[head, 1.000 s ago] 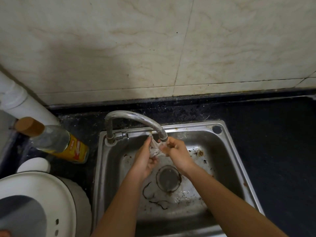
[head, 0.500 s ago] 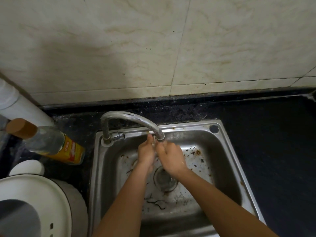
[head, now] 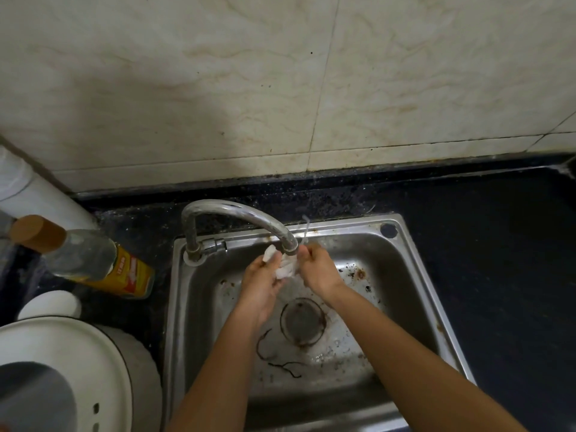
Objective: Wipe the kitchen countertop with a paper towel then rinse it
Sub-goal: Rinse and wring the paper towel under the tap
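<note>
Countertop (head: 498,251): black stone ran below cream wall tiles (head: 218,88) and surrounded the steel sink (head: 346,224).
Sink contents: the basin was wet, with a round drain strainer (head: 303,321), dark curled strands and brown specks on its floor.
Faucet (head: 237,213): its curved spout ended right above your hands.
Paper towel (head: 286,269): a white wet wad sat under the spout, over the basin, between your two hands.
Left hand (head: 261,288): you held the wad's left side with thumb and curled fingers.
Right hand (head: 318,269): your fingers were curled, pinching the wad's right side.
Bottle (head: 99,260): clear, brown-capped and yellow-labelled, it stood left of the sink; you could not tell its fill.
White lidded pot (head: 62,353): it was closed, with its contents hidden.
</note>
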A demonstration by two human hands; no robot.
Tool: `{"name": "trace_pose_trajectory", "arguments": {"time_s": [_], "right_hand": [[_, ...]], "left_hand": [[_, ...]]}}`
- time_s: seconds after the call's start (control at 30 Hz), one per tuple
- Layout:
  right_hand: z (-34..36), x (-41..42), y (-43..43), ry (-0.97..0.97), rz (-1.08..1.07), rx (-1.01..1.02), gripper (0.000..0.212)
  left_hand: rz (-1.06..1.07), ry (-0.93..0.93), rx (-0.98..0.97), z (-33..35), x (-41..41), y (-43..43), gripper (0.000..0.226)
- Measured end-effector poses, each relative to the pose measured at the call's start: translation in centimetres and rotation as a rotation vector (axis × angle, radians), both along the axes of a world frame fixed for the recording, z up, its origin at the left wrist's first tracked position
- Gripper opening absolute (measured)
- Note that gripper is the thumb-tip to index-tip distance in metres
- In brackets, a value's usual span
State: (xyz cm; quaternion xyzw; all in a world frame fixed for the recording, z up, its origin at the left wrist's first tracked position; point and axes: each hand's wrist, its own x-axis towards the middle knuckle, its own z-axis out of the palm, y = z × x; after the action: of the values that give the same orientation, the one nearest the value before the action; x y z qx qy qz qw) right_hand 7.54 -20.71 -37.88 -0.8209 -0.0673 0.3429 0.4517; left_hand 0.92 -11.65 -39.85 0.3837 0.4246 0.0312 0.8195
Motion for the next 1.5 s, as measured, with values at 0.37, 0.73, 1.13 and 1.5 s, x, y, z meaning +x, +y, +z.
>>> {"name": "trace_pose_trajectory", "arguments": {"time_s": [0.37,0.73,1.13,1.5], "right_hand": [[-0.7,-0.1,-2.5,0.270,-0.067,0.225,0.039],[-0.3,-1.4,-0.4,-0.280,-0.005,-0.056,0.034],[0.1,-2.5,-2.5,-0.357,0.363,0.028,0.010],[-0.3,-1.1,0.3,-0.265,-0.013,-0.215,0.042]], "left_hand": [[0.037,-0.030,-0.011,-0.4,-0.9,0.6,0.040],[-0.013,0.200,0.318,-1.3,0.1,-1.4,0.041],[-0.013,0.193,0.131,-0.7,1.2,-1.8,0.038],[-0.198,0.099,0.243,-1.0,0.1,-1.7,0.034]]}}
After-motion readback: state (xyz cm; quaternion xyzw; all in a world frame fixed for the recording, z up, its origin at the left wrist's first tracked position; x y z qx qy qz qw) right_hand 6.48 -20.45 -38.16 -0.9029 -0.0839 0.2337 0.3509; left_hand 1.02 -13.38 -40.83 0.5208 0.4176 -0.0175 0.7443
